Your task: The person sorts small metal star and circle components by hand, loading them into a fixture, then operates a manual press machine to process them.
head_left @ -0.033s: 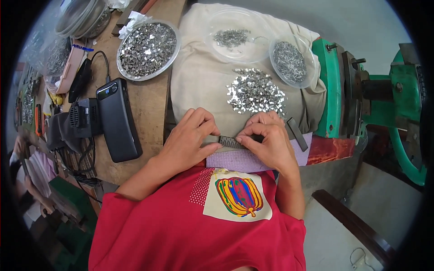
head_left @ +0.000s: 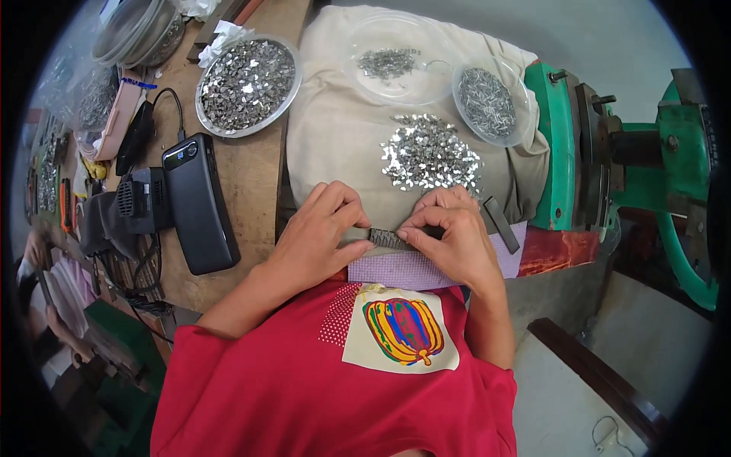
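Note:
My left hand (head_left: 320, 236) and my right hand (head_left: 449, 236) pinch the two ends of a small dark ribbed metal strip (head_left: 388, 238) between thumbs and fingers. They rest on the near edge of a beige cloth pad (head_left: 335, 129), above a purple checked cloth (head_left: 403, 270). Just beyond my right hand lies a loose pile of small shiny metal pieces (head_left: 430, 152). A short dark bar (head_left: 501, 225) lies to the right of my right hand.
Two clear dishes (head_left: 415, 84) (head_left: 459, 99) with small metal parts sit at the pad's far side. A metal bowl (head_left: 204, 114) of shiny pieces, a black power bank (head_left: 199, 202) and cables lie on the wooden table at left. A green machine (head_left: 560, 145) stands at right.

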### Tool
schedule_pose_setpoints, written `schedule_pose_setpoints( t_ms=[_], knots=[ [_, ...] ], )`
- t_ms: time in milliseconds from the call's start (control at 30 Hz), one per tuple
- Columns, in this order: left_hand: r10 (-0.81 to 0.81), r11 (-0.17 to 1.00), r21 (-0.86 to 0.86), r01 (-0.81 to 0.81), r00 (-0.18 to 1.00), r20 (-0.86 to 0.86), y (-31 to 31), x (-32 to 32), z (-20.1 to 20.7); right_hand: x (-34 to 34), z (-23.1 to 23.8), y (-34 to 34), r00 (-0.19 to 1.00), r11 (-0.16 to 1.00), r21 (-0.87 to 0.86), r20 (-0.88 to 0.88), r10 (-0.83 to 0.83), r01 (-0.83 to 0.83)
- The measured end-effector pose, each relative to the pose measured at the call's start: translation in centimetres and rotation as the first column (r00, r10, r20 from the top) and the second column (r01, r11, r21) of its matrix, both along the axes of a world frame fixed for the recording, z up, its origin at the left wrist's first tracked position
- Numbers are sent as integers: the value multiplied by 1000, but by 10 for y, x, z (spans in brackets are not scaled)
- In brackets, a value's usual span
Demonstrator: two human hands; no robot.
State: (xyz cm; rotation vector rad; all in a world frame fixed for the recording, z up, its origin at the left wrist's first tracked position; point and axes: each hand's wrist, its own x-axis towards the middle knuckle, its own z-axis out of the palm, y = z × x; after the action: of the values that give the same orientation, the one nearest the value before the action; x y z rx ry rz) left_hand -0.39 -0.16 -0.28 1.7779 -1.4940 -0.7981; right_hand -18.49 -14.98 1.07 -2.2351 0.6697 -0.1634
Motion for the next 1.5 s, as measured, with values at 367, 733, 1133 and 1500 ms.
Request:
schedule_pose_setpoints(
  t_ms=[367, 733, 1133, 1500],
  knots=[
    [-12, 999, 41, 11, 1000, 26, 0, 0, 2, -6, -2, 0, 999, 999, 52, 46, -12, 10],
    [-6, 999, 45, 4, 1000, 30, 0, -1, 5, -19, -1, 33, 986, 952, -302, 167, -5, 56],
    [-3, 998, 61, 5, 1000, -25, 2, 1, 4, -20, 7, 36, 990, 915, -394, 135, -39, 90],
    [41, 988, -152, -42, 999, -7, 2, -4, 3, -53, -18, 34, 771, 759, -241, 415, -483, 605]
  ],
)
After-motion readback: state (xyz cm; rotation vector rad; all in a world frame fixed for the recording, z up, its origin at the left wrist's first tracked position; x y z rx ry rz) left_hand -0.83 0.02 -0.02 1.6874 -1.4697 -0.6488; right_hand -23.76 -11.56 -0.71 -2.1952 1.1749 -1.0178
